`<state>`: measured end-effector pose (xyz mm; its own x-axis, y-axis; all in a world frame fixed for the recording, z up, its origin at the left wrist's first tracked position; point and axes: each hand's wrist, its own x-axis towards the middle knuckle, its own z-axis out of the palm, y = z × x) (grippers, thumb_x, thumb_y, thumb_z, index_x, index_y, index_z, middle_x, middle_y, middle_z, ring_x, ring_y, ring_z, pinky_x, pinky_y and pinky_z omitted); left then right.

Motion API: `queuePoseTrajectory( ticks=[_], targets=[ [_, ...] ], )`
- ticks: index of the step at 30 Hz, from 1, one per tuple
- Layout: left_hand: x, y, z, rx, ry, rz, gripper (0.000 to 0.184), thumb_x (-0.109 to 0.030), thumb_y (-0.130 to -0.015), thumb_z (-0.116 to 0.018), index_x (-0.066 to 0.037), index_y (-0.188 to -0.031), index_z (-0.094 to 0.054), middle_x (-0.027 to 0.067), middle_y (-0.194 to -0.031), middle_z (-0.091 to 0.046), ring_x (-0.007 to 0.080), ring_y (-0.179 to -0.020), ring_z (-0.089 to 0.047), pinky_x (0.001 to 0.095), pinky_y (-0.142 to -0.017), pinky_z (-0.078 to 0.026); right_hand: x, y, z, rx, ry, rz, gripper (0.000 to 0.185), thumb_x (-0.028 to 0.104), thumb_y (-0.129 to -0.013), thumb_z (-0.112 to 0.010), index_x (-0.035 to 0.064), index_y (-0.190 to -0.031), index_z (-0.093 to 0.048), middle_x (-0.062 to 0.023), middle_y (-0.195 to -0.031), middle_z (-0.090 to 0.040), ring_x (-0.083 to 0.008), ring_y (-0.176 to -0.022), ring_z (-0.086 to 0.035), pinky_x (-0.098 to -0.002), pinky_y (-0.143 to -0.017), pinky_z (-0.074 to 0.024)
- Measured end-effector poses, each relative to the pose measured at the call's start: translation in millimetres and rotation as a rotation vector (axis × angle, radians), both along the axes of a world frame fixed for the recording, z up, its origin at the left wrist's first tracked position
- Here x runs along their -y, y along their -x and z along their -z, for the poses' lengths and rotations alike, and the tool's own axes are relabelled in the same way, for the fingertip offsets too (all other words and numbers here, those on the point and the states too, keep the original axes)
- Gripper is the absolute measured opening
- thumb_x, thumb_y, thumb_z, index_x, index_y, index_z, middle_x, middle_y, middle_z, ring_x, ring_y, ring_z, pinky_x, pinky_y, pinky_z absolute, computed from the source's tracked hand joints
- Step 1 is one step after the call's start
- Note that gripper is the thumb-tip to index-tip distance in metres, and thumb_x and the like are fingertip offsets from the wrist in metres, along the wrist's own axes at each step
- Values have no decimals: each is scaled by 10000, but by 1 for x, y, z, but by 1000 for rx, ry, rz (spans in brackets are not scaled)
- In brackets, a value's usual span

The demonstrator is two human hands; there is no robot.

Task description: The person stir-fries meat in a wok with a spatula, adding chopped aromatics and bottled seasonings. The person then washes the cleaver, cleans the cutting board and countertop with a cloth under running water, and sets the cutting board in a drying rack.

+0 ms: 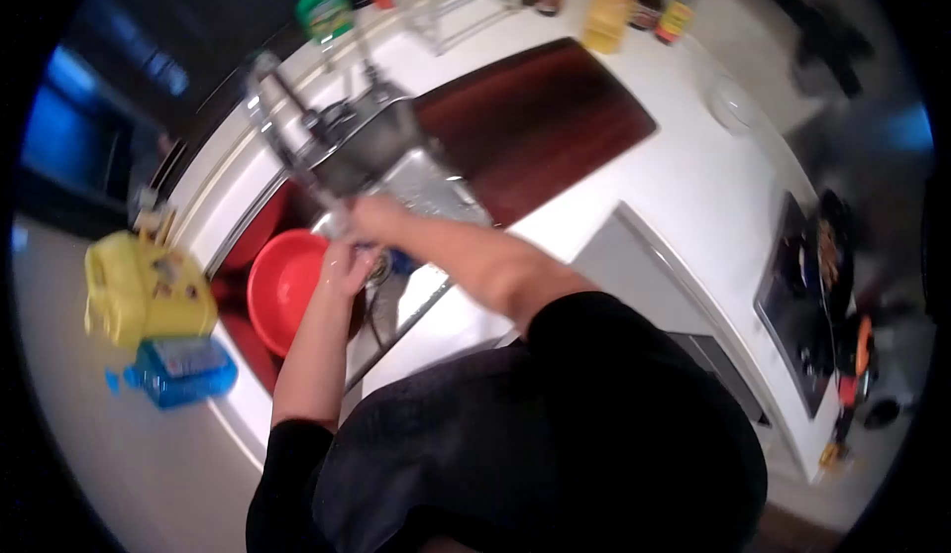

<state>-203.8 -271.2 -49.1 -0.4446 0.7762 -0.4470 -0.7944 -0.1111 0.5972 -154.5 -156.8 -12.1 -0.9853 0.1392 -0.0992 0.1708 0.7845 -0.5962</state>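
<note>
Both hands meet over the sink, close to the end of the blurred faucet (287,147). My right hand (374,218) reaches in from the right at the spout's tip; motion smears its fingers. Just below it, my left hand (347,268) has its thumb apart from the fingers, and I see nothing held in it. The two hands touch or overlap; I cannot tell which. A red basin (280,296) sits in the sink beside my left hand. Right of the hands is a wet metal drain tray (426,189). Something dark blue (401,261) lies partly hidden under my right forearm.
A dark red-brown board (540,122) lies on the white counter (693,182). A yellow jug (149,291) and a blue bottle (186,371) stand left of the sink. A green bottle (323,3) and several condiment bottles line the back. A stove (797,296) is at right.
</note>
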Motion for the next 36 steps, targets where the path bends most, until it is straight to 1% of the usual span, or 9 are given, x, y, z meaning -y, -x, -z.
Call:
queuePoseTrajectory(
  ticks=[4,8,11,13,17,23,32,33,36],
  targets=[
    [18,2,-19,-750,283,270,222,-178,-820,-520,-33,-988,-516,57,-931,-540,170,-818,-524,273,-671,-439,-43,-3,19,-207,67,33,260,304,-751,-538,47,-770,-571,-140,-777,-586,-300,-737,-560,-373,-662,-434],
    [32,27,-38,-1605,665,576,207,-202,-744,-619,-3,-781,-574,41,-788,-559,137,-721,-518,267,-627,-419,-53,-29,-13,147,-31,-301,290,316,-766,-544,43,-849,-591,-145,-749,-584,-269,-665,-559,-347,-615,-432],
    [38,40,-6,-1626,344,49,203,-177,-710,-633,5,-686,-545,57,-705,-536,111,-667,-493,274,-570,-400,-63,-32,27,153,-114,-216,314,316,-740,-579,42,-891,-597,-132,-768,-596,-229,-657,-569,-329,-587,-437],
    [34,17,-12,-978,494,35,155,-150,-749,-566,-1,-779,-537,78,-769,-548,136,-729,-496,285,-658,-400,-47,-27,23,201,463,139,308,300,-729,-591,35,-885,-598,-124,-780,-602,-214,-677,-575,-321,-583,-442],
    [24,-24,5,-789,256,48,269,-227,-812,-488,-31,-996,-486,100,-934,-525,175,-854,-504,280,-759,-401,-7,-14,5,341,1048,505,276,248,-725,-594,24,-885,-598,-109,-801,-609,-195,-724,-583,-323,-583,-451],
    [18,-7,11,232,201,-87,335,-284,-865,-357,1,-1001,-467,165,-1012,-511,282,-901,-542,421,-788,-465,12,-7,27,-34,324,243,262,212,-760,-546,2,-915,-570,-167,-839,-597,-303,-738,-579,-358,-664,-446],
    [-17,21,66,327,-88,154,281,-306,-842,-388,-73,-939,-511,99,-900,-573,212,-823,-575,369,-705,-492,-10,-19,-31,114,483,-213,266,272,-822,-475,44,-920,-569,-133,-890,-579,-246,-831,-547,-336,-737,-417],
    [-17,10,47,282,189,-27,284,-375,-817,-425,-125,-906,-525,70,-848,-579,186,-707,-582,289,-606,-499,-19,-15,-47,169,514,-144,272,278,-826,-472,39,-915,-568,-128,-875,-581,-229,-818,-546,-327,-729,-416],
    [3,19,46,506,-204,294,684,-681,-665,-447,-79,-982,-515,74,-847,-573,194,-690,-542,288,-571,-480,-48,18,-1,30,971,45,311,344,-829,-482,46,-877,-557,-67,-818,-569,-162,-752,-524,-319,-669,-425]
  ],
)
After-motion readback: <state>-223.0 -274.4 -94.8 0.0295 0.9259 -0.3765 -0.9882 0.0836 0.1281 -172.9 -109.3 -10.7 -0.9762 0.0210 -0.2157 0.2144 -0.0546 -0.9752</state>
